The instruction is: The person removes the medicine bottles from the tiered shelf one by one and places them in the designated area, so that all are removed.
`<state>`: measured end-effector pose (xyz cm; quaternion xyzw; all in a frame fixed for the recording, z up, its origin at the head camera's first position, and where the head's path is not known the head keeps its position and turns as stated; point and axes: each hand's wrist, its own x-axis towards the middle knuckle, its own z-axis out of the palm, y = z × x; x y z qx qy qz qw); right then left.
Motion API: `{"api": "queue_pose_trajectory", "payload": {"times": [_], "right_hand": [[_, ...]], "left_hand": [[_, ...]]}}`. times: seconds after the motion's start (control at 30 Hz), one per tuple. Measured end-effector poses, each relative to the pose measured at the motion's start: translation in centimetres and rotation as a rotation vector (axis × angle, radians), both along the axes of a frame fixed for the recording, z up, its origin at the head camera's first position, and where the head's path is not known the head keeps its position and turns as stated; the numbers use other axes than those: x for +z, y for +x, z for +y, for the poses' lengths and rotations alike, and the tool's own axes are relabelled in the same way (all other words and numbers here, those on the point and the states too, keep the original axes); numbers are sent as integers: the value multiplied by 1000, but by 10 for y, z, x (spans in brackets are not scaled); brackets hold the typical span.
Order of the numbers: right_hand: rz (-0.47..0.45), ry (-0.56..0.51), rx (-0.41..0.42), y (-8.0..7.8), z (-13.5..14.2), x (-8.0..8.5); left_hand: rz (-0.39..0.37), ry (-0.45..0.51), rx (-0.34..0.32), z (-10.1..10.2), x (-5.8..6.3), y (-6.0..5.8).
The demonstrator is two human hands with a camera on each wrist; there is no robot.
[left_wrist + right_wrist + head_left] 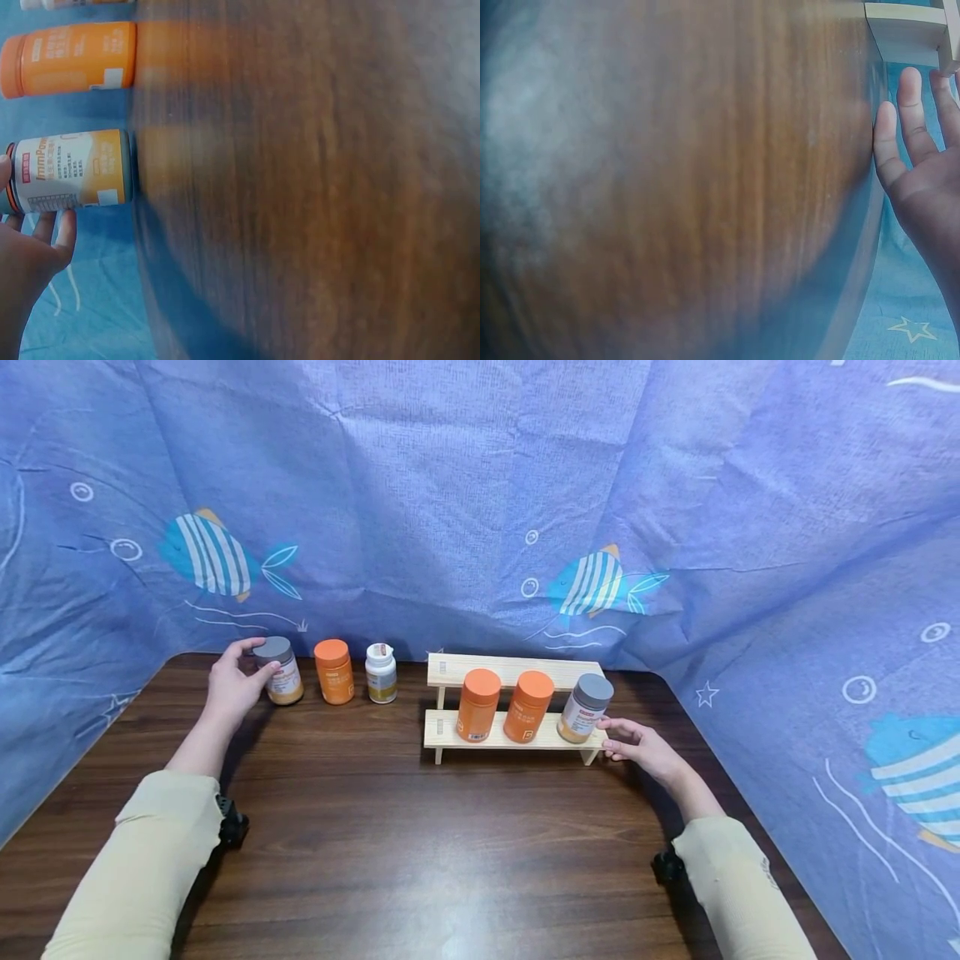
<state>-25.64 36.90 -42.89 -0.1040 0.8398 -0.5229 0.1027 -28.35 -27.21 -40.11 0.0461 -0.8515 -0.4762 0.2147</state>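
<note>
My left hand (234,681) holds a grey-lidded supplement jar (284,681) at the back left of the table, thumb and fingers around its lid. In the left wrist view the jar (71,172) shows a white and yellow label. At the right end of a two-step wooden rack (487,737) is my right hand (637,747), fingertips right at the lower step's edge. Its fingers look nearly straight in the right wrist view. Another grey-lidded jar (585,710) stands on that step, beside the fingers. Two orange jars (478,710) (528,710) share the step.
Right of the left-hand jar stand an orange jar (334,675) and a small white bottle (382,677). The rack's upper step (517,672) bears nothing. A blue fish-print cloth (420,510) hangs behind and beside the brown wooden table (420,827).
</note>
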Motion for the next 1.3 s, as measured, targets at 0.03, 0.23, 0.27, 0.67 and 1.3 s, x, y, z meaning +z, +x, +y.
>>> {"api": "queue_pose_trajectory", "payload": {"times": [0.03, 0.23, 0.27, 0.67, 1.3], "right_hand": [[-5, 3, -2, 0, 0, 0], [-5, 0, -1, 0, -1, -2], [-4, -1, -3, 0, -1, -2], [-4, -2, 2, -1, 0, 0], [-20, -25, -9, 0, 0, 0]], "left_hand": [[0, 2, 2, 0, -1, -1], [-5, -1, -2, 0, -5, -3], [-9, -2, -4, 0, -5, -3], [-77, -9, -38, -1, 0, -5], [-57, -137, -93, 8, 37, 11]]}}
